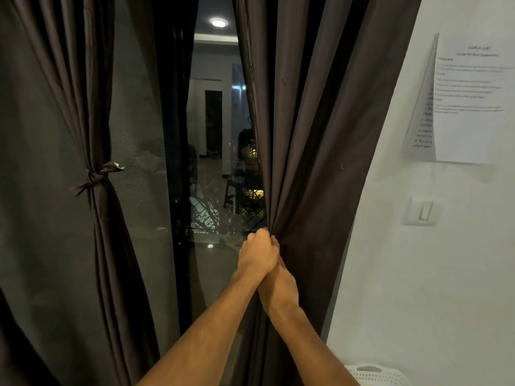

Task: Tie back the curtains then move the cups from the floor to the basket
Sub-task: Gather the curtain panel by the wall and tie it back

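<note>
Two dark brown curtains hang before a glass door. The left curtain (83, 107) is gathered and bound at mid height by a knotted tie (96, 176). The right curtain (312, 135) hangs loose. My left hand (257, 253) grips its inner edge, fingers curled round the bunched folds. My right hand (278, 285) sits just below and behind the left one, pressed against the same fabric; its fingers are mostly hidden. A white perforated basket (374, 374) shows at the bottom right corner. No cups are in view.
The glass door (211, 135) between the curtains reflects a lit room. A white wall (418, 260) on the right carries a printed paper sheet (468, 98) and a light switch (422, 211). The floor is out of view.
</note>
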`<state>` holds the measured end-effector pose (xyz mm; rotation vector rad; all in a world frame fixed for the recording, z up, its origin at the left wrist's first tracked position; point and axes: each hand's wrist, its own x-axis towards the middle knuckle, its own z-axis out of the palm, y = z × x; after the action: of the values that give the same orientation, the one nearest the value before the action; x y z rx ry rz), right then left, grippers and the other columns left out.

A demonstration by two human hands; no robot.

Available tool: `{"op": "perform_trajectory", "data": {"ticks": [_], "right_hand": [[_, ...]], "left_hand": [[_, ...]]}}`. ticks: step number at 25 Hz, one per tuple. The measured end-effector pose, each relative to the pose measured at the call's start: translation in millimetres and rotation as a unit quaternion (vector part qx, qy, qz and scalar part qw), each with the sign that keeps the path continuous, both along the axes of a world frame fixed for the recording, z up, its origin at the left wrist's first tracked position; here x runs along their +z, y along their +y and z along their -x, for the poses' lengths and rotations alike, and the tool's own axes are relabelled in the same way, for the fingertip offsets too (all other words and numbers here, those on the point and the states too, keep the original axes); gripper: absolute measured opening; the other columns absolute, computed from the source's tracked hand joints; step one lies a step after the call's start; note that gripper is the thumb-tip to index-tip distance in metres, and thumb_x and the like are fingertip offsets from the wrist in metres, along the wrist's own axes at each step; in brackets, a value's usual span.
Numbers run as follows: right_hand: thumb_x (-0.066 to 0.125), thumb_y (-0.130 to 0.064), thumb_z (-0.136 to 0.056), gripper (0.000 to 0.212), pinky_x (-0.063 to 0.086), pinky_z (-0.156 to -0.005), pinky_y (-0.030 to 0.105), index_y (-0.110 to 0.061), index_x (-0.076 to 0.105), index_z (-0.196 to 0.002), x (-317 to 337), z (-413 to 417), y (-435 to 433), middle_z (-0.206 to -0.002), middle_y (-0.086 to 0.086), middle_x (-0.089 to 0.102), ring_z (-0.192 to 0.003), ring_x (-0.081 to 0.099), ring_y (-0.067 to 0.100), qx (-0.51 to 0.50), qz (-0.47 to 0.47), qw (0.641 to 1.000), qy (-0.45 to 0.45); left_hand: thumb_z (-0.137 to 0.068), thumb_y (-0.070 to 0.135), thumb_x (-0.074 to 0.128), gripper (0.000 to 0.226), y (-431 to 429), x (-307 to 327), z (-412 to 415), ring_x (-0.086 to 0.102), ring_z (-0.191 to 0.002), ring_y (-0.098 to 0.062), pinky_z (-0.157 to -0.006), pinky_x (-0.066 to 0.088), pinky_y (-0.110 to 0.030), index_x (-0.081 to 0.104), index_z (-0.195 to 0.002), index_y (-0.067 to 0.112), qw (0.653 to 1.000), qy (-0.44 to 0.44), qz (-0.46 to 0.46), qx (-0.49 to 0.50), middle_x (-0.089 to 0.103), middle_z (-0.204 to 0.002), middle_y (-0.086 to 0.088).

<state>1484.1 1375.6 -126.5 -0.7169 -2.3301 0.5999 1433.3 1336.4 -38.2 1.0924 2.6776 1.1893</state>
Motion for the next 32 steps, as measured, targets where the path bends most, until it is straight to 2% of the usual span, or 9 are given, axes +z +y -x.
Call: {"op": "perform_trajectory", "data": {"ticks": [3, 6, 11, 16, 20, 23, 27, 30, 32], "right_hand": [[0.053, -0.029, -0.096, 0.062, 0.05, -0.1, 0.035, -0.011, 0.032, -0.151, 11, -15, 19, -0.148, 0.005, 0.047, -0.126, 0.055, 0.022, 0.05, -0.083, 0.995, -0.032], [0.052, -0.05, -0.093, 0.054, 0.051, -0.094, 0.03, -0.019, 0.048, -0.136, 5, -44, 45, -0.13, -0.004, 0.056, -0.115, 0.058, 0.014, -0.002, -0.086, 0.995, 0.046], [0.068, -0.041, -0.088, 0.056, 0.054, -0.095, 0.04, -0.018, 0.043, -0.134, -3, -69, 85, -0.134, 0.003, 0.047, -0.12, 0.055, 0.026, -0.16, 0.098, 0.968, 0.166], [0.071, -0.044, -0.086, 0.081, 0.043, -0.108, 0.05, -0.023, 0.027, -0.151, 4, -71, 99, -0.154, 0.003, 0.036, -0.138, 0.043, 0.032, -0.135, 0.224, 0.949, 0.175], [0.069, -0.038, -0.089, 0.082, 0.039, -0.111, 0.05, -0.022, 0.022, -0.155, 14, -60, 94, -0.156, 0.005, 0.036, -0.14, 0.04, 0.034, -0.115, 0.265, 0.941, 0.174], [0.061, -0.029, -0.096, 0.062, 0.043, -0.106, 0.045, -0.016, 0.034, -0.15, 23, -54, 90, -0.146, 0.009, 0.049, -0.131, 0.05, 0.032, -0.108, 0.271, 0.94, 0.177], [0.045, -0.017, -0.103, 0.024, 0.051, -0.071, 0.022, -0.006, 0.06, -0.119, 23, -44, 77, -0.105, 0.007, 0.065, -0.08, 0.06, 0.009, -0.109, 0.236, 0.953, 0.158], [0.042, -0.005, -0.102, 0.021, 0.055, -0.073, 0.029, -0.005, 0.06, -0.112, 20, -31, 64, -0.089, 0.0, 0.063, -0.083, 0.065, 0.015, -0.058, 0.229, 0.963, 0.132], [0.043, 0.001, -0.099, 0.023, 0.052, -0.067, 0.016, -0.008, 0.061, -0.109, 20, -23, 54, -0.082, -0.008, 0.064, -0.076, 0.065, 0.003, -0.002, 0.219, 0.968, 0.122]], "left_hand": [[-0.101, 0.025, 0.04, 0.026, 1, 2, -2, 0.058, -0.107, -0.033, -0.088, 0.049, -0.042, 0.055, -0.112, 0.006, 1.0, 0.012, 0.017, 0.015, 0.058, -0.114, -0.016], [-0.101, 0.023, 0.041, 0.025, 0, 1, -1, 0.058, -0.107, -0.032, -0.088, 0.048, -0.041, 0.055, -0.114, 0.007, 0.999, 0.01, 0.022, 0.027, 0.057, -0.115, -0.016], [-0.102, 0.023, 0.041, 0.024, 5, -2, -1, 0.06, -0.1, -0.03, -0.082, 0.05, -0.039, 0.056, -0.111, 0.006, 0.999, 0.016, 0.028, 0.022, 0.059, -0.11, -0.015], [-0.102, 0.024, 0.042, 0.024, 7, 0, -2, 0.059, -0.101, -0.032, -0.081, 0.048, -0.039, 0.054, -0.108, 0.005, 0.999, 0.017, 0.031, 0.034, 0.058, -0.11, -0.016], [-0.102, 0.022, 0.042, 0.024, 7, 3, -4, 0.059, -0.103, -0.032, -0.083, 0.048, -0.039, 0.054, -0.109, 0.003, 0.999, 0.017, 0.026, 0.035, 0.057, -0.111, -0.016], [-0.102, 0.022, 0.041, 0.024, 9, 3, -3, 0.058, -0.103, -0.031, -0.083, 0.048, -0.039, 0.054, -0.111, 0.004, 0.999, 0.017, 0.028, 0.035, 0.057, -0.113, -0.016], [-0.102, 0.022, 0.041, 0.024, 16, 2, -6, 0.059, -0.104, -0.031, -0.084, 0.049, -0.038, 0.054, -0.113, 0.004, 0.998, 0.021, 0.03, 0.046, 0.057, -0.114, -0.016], [-0.101, 0.021, 0.041, 0.023, 21, 2, -10, 0.058, -0.106, -0.031, -0.087, 0.049, -0.039, 0.053, -0.113, 0.006, 0.998, 0.017, 0.02, 0.052, 0.057, -0.116, -0.016], [-0.1, 0.018, 0.042, 0.022, 25, 2, -13, 0.058, -0.108, -0.032, -0.088, 0.048, -0.04, 0.053, -0.114, 0.006, 0.999, 0.015, 0.02, 0.048, 0.057, -0.117, -0.016]]}}
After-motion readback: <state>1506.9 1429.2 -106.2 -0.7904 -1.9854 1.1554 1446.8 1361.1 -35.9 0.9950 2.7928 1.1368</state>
